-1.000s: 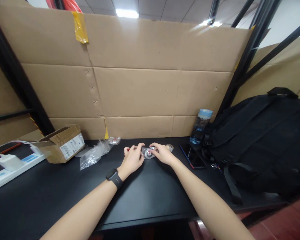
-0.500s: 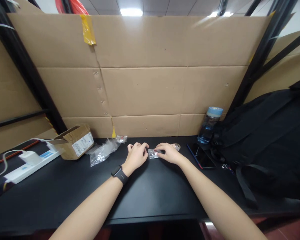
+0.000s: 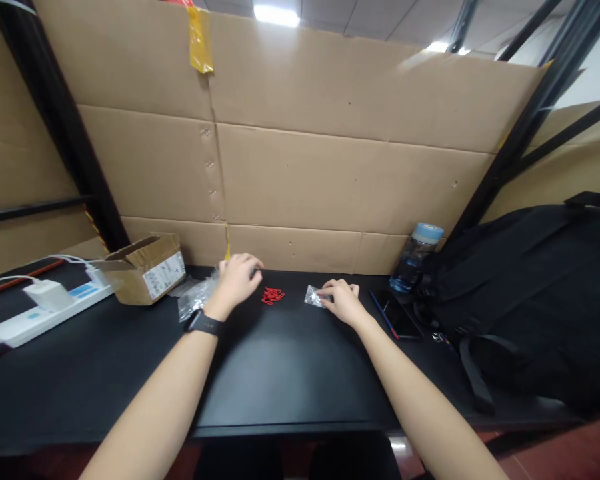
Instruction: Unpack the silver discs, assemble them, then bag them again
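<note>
A small clear plastic bag (image 3: 313,297) lies on the black tabletop, pinched at its right edge by the fingers of my right hand (image 3: 344,301). To its left sits a little heap of red loops (image 3: 272,295), thin and tangled, touched by neither hand. My left hand (image 3: 237,283), wearing a dark watch (image 3: 204,323) on its wrist, hovers at the right end of crumpled clear plastic bags (image 3: 194,300). Its fingers are curved, with a gap between thumb and forefinger; I see nothing held there. Part of the plastic is hidden behind this hand.
An open cardboard box (image 3: 143,270) and a white power strip (image 3: 55,310) with plugs are at the left. A water bottle (image 3: 416,260), a phone (image 3: 403,315), a pen (image 3: 384,315) and a black backpack (image 3: 535,287) stand or lie at the right. A cardboard wall (image 3: 300,187) closes the back.
My left hand has moved left and away from the small bag, toward the crumpled plastic. The red loops now show on the table. My view has tilted slightly.
</note>
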Demonstrator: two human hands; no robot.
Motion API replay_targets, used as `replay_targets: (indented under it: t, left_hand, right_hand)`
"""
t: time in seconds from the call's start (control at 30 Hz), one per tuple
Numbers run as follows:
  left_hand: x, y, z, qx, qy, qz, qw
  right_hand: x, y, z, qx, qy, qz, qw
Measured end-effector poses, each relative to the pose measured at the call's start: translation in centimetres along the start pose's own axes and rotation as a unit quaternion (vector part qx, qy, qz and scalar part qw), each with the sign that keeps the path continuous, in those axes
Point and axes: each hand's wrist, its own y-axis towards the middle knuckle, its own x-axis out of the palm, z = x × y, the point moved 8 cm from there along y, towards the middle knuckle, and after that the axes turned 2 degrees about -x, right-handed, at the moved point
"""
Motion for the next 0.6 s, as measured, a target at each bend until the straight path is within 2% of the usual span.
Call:
replay_targets:
  t: [0.13, 0.2, 0.27, 0.33, 0.43, 0.53, 0.6]
  left_hand:
    - [-3.1, 0.3, -6.9, -0.097, 0.029, 0.044, 0.994]
    - [-3.9, 0.1, -8.9, -0.132, 0.031, 0.046, 0.990]
    - [-4.3, 0.1, -9.6, -0.144, 0.028, 0.050, 0.988]
    - [-4.3, 0.1, -9.3, -0.136, 0.025, 0.056, 0.989]
    - [-3.9, 0.2, -7.8, -0.113, 0.027, 0.062, 0.991]
    - [-2.8, 0.0, -5.1, -0.082, 0.039, 0.049, 0.995]
    - [-1.5, -0.3, -2.2, -0.020, 0.030, 0.019, 0.999]
  right_hand:
    - [0.7, 0.9, 0.2, 0.018, -0.029, -0.004, 0.999]
    - [1.1, 1.8, 0.1, 0.031, -0.047, -0.015, 0.998]
    - [1.6, 3.1, -0.3, 0.042, -0.064, -0.031, 0.997]
    - [2.1, 4.6, -1.0, 0.049, -0.079, -0.052, 0.994]
    - [3.1, 7.1, -2.7, 0.055, -0.088, -0.069, 0.992]
    - [4.4, 9.7, -5.3, 0.048, -0.077, -0.067, 0.994]
    - [5.5, 11.3, -7.3, 0.038, -0.069, -0.066, 0.995]
